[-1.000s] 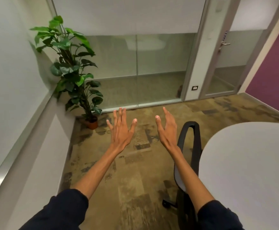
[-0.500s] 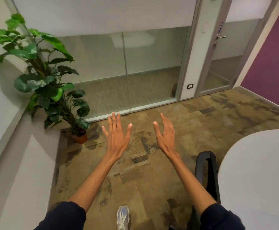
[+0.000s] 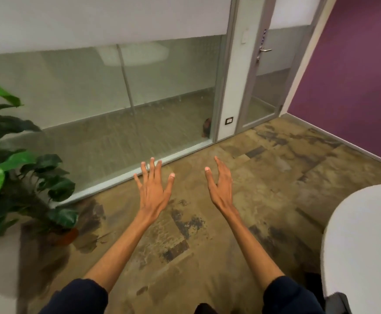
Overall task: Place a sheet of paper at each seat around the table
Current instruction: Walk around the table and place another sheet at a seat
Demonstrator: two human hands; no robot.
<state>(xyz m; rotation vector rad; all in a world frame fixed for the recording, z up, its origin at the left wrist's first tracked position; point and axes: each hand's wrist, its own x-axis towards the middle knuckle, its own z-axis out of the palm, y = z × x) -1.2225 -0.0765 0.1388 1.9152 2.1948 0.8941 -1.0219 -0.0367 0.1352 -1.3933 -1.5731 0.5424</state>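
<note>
My left hand [image 3: 153, 186] is stretched out in front of me over the carpet, fingers spread, holding nothing. My right hand [image 3: 220, 184] is beside it, also empty with fingers apart. The rounded end of the white table [image 3: 364, 241] shows at the lower right, well to the right of both hands. No sheet of paper is in view. A dark part of a chair [image 3: 337, 302] peeks out by the table's near edge.
A potted plant [image 3: 14, 177] with large green leaves stands at the left by the wall. A glass partition [image 3: 117, 105] runs across ahead, with a glass door [image 3: 268, 82] to its right. A purple wall [image 3: 355, 75] closes the right side. Patterned carpet [image 3: 185, 234] lies below.
The view has moved forward and left: the plant has slid further left and closer, the chair has dropped almost out of sight, and less of the table shows. Both hands stay empty and spread.
</note>
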